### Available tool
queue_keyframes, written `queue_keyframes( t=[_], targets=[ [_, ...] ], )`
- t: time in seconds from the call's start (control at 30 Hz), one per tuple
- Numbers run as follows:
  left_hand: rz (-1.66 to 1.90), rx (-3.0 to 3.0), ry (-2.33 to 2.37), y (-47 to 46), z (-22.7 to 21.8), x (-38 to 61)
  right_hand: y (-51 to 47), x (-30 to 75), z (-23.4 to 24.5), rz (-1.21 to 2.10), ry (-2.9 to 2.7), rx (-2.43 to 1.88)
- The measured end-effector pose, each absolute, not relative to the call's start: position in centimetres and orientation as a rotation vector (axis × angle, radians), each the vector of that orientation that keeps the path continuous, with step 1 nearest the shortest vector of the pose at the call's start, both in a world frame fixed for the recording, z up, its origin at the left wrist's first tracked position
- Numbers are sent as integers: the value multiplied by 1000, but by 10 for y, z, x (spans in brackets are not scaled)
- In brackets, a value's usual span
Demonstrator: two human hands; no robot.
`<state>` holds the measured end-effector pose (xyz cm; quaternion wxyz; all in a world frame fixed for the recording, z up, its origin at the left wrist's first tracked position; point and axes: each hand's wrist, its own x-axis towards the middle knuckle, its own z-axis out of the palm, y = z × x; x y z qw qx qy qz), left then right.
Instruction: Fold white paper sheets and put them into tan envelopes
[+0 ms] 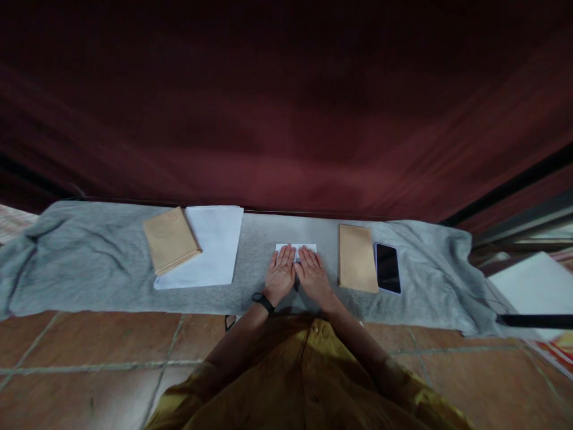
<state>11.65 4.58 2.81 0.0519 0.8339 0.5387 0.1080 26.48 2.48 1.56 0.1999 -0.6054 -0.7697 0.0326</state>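
Note:
Both palms face down, side by side, on a small white piece of paper [296,248] lying on the grey cloth. My left hand [280,276], with a dark band on the wrist, covers the paper's left part, its fingers stretched out. My right hand [312,276] lies flat over the right part, fingers also extended. The thumbs nearly meet in the middle. Only the paper's far edge and a strip between the hands show; the rest is hidden beneath them.
To the left, a stack of brown envelopes [172,240] overlaps white paper sheets [219,251]. On the right lie another brown envelope stack [357,260] and a phone [387,269]. Grey cloth [102,257] covers the narrow surface. A dark red wall-like panel [286,149] rises behind it.

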Motion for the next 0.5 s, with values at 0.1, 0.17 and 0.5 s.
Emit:
queue_keyframes(
  t=[0.1,0.17,0.5],
  targets=[
    [339,2501,1668,50,27,115,31,263,11,58,-2152,-1697],
    [361,2470,1696,54,25,113,34,264,7,10,-2140,-1701],
    [360,2372,1842,65,26,95,40,280,-4,-97,-1994,-1849]
  ],
)
